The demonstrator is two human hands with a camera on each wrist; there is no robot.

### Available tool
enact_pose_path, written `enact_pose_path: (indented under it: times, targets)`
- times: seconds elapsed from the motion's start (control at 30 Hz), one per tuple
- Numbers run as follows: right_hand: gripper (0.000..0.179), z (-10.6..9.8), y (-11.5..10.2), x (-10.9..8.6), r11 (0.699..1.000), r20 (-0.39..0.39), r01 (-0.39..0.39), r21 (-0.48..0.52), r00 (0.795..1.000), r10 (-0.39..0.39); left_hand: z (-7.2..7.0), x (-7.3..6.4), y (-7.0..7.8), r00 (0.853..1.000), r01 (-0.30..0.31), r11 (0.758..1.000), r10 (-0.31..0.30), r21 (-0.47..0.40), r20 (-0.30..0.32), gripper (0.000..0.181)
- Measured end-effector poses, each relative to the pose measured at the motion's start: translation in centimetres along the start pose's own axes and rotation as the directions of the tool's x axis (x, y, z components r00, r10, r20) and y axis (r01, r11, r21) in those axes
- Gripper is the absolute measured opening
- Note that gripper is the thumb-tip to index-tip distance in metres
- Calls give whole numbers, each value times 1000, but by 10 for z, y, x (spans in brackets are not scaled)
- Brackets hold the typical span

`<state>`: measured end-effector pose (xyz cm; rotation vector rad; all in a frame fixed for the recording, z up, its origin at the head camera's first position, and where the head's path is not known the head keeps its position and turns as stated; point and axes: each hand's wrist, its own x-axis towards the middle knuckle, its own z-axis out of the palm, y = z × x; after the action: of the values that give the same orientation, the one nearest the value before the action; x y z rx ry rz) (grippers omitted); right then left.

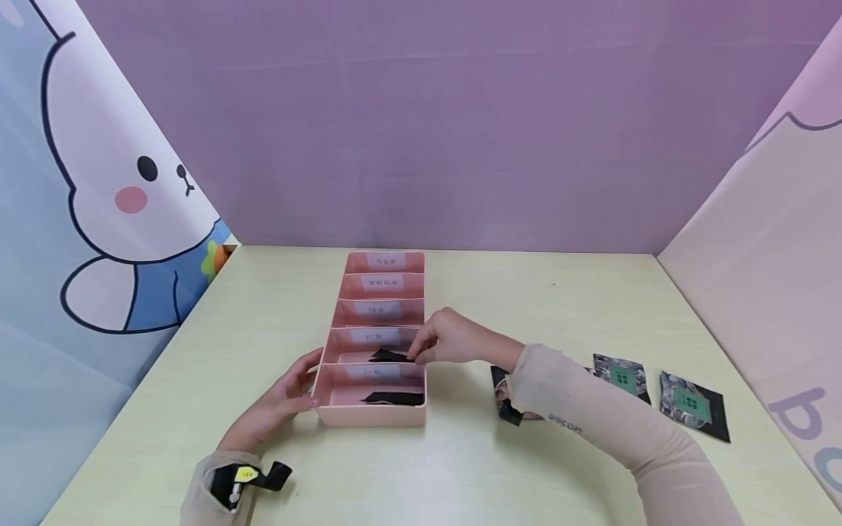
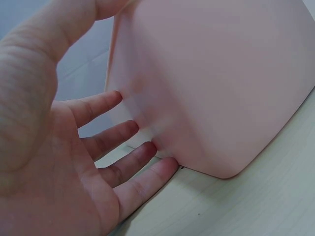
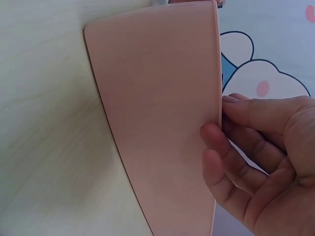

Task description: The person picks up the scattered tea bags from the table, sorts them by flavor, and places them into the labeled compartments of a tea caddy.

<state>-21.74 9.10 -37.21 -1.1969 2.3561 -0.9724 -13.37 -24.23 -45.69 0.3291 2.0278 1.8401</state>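
Observation:
A long pink box [image 1: 371, 416] with several compartments in a row stands on the table, a white label on each divider. My left hand [image 1: 289, 387] rests at its near left corner. In the left wrist view, nearly straight fingers [image 2: 118, 157] touch the pink wall, the thumb up by the rim. My right hand [image 1: 454, 337] reaches over the right rim into the second compartment from the front, thumb and fingers pinching the end of a black tea sachet [image 1: 384, 356]. Another black sachet [image 1: 395, 398] lies in the front compartment. In the right wrist view the box's side wall hides the pinched sachet.
On the table to the right lie sachets with green labels: one sachet [image 1: 693, 405] farthest right, another sachet [image 1: 621, 376] beside it. A dark packet [image 1: 503, 394] is partly covered by my right sleeve [image 1: 592, 416]. A purple backdrop [image 1: 460, 131] rises behind the table.

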Motion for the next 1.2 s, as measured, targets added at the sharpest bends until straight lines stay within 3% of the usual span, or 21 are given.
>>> enact_pose_path:
  times: [0.5, 0.87, 1.2]
  targets:
    - [12, -16, 3, -18, 999, -16, 13, 35, 1000, -12, 1, 1, -1, 1000, 5, 1000, -5, 3, -8, 78]
    - [15, -31, 17, -45, 997, -42, -72, 33, 996, 73, -1, 1, -1, 999, 45, 999, -45, -3, -15, 77]
    - [20, -31, 38, -68, 997, 101, -70, 26, 993, 67, -1, 2, -2, 999, 50, 999, -50, 1, -17, 77]
